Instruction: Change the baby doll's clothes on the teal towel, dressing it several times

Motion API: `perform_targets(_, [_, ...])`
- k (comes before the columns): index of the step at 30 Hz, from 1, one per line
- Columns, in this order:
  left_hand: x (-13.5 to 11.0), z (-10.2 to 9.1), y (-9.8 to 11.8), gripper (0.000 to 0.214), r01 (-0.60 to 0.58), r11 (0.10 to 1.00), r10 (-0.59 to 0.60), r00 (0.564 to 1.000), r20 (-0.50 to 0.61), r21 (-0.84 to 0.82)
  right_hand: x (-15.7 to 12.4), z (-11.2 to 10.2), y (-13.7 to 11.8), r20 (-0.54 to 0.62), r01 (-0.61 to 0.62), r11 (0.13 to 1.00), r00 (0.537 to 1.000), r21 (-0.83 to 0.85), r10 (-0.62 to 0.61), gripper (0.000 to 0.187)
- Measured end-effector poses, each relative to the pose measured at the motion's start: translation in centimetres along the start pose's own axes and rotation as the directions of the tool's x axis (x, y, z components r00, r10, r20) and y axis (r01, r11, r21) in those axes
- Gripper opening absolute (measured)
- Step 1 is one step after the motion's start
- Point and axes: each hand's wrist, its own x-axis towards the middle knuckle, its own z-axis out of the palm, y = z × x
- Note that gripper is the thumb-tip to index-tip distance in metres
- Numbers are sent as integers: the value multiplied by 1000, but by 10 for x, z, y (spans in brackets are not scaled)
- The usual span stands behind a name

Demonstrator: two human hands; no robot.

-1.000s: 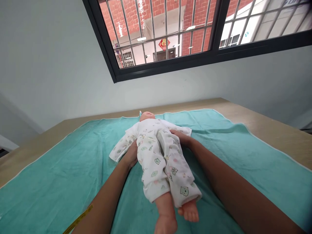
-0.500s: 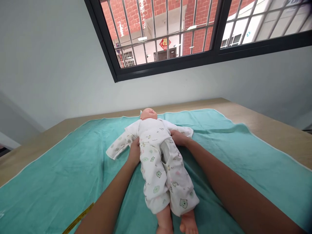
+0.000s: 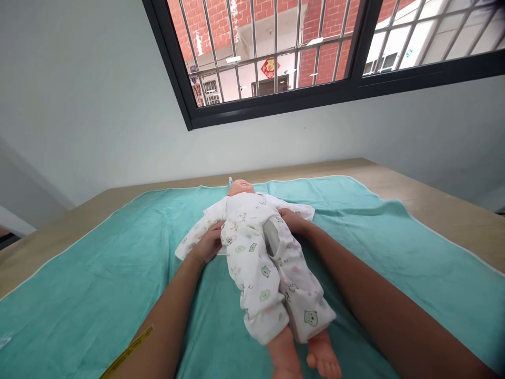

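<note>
A baby doll (image 3: 240, 185) lies on its back on a teal cloth (image 3: 130, 284), head toward the wall, legs toward me. It wears a white long-sleeved top (image 3: 246, 205) and white trousers (image 3: 256, 263) printed with small animals; its bare feet (image 3: 325, 363) stick out. My left hand (image 3: 209, 243) lies at the doll's waist on the left, fingers stretched out and tips touching the clothing. On the other side, my right hand (image 3: 292, 220) closes on the trousers at the waist, its fingertips partly hidden. A gap shows at the trousers' crotch.
A wooden table (image 3: 434, 210) shows around the cloth. A yellow measuring strip (image 3: 126, 352) appears at the lower left beside my forearm. Behind the table stand a pale wall (image 3: 256, 150) and a dark-framed barred window (image 3: 272, 105).
My left hand has shifted slightly left and flattened from a closed hold at the waist. The doll's legs have swung right. My right hand stays at the waist.
</note>
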Motion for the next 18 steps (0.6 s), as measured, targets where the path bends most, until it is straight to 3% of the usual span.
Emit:
perform_targets(6, [-5, -6, -1, 35, 17, 975, -10, 999, 30, -224, -1, 0, -1, -5, -72, 974, 997, 213, 74, 29])
perform_targets(11, [-4, -7, -1, 30, 2, 961, -11, 999, -33, -278, 0, -2, 2, 66, -41, 937, 998, 347, 19, 33])
perform_targets(15, [-5, -8, 5, 30, 36, 961, -47, 998, -33, -273, 1, -2, 2, 107, -10, 933, 994, 361, -30, 34])
perform_targets(18, [-3, -9, 6, 31, 4, 960, -17, 999, -41, -281, 0, 0, -2, 62, 30, 941, 997, 337, -54, 37])
